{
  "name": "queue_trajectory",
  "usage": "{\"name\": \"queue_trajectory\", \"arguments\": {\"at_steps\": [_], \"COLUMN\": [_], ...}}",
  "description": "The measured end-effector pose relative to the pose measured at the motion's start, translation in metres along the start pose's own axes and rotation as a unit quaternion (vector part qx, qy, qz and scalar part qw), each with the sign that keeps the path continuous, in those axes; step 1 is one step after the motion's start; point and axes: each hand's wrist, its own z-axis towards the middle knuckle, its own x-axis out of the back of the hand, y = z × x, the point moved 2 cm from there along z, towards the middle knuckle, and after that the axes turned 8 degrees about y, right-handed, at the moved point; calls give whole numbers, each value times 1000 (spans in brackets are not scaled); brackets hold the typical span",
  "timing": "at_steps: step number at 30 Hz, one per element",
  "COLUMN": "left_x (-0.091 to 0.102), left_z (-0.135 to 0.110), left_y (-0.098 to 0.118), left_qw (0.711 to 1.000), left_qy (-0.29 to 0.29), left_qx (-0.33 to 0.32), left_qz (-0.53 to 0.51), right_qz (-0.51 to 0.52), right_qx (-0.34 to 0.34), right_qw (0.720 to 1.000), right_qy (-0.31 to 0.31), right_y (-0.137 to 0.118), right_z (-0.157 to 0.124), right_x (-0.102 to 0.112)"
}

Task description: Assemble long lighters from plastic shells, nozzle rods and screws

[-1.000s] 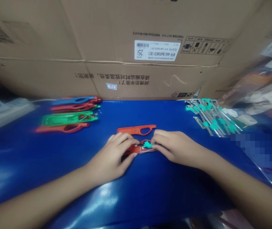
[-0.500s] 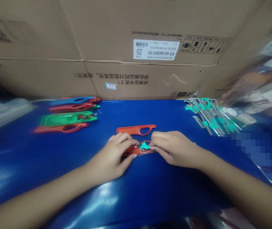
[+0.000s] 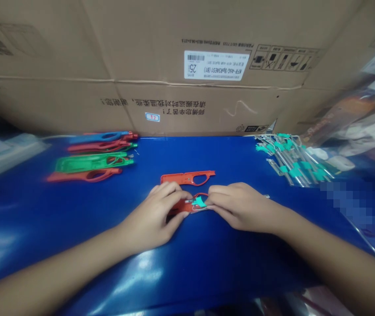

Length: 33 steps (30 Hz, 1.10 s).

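Note:
On the blue table, my left hand (image 3: 159, 215) is closed around an orange lighter shell half (image 3: 185, 207), thumb on the near side and fingers over the far side. A teal trigger (image 3: 200, 202) with a thin white wire lies over this shell. My right hand (image 3: 236, 205) pinches the right end of the lighter's inner part, close against the trigger; a metal tip shows beyond that hand. My fingers hide much of the shell and the inner part. Just behind them lies a second orange shell half (image 3: 185, 179), its inside up and untouched.
Blue, red, green and orange lighter shells (image 3: 90, 163) lie in a group at the left. Metal lighter rods with teal triggers (image 3: 294, 160) are piled at the right. A large cardboard box (image 3: 161, 52) stands along the back. Blurred plastic bags (image 3: 368, 118) are at the far right.
Both hands stay almost in place. The trigger and inner part have shifted slightly in the held shell, and a metal tip shows more beyond my right hand.

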Motion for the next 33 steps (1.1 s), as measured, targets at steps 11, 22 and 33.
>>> {"name": "queue_trajectory", "arguments": {"at_steps": [11,22,33], "left_x": [0,0,0], "left_z": [-1,1,-3], "left_y": [1,1,3], "left_qw": [1000,1000,1000], "left_qy": [2,4,10], "left_qx": [0,0,-24], "left_qz": [-3,-6,7], "right_qz": [-13,-34,-63], "right_qx": [10,16,7], "right_qw": [1000,999,997], "right_qy": [6,-1,-31], "right_y": [1,0,-3], "right_z": [-1,0,2], "right_x": [-1,1,1]}}
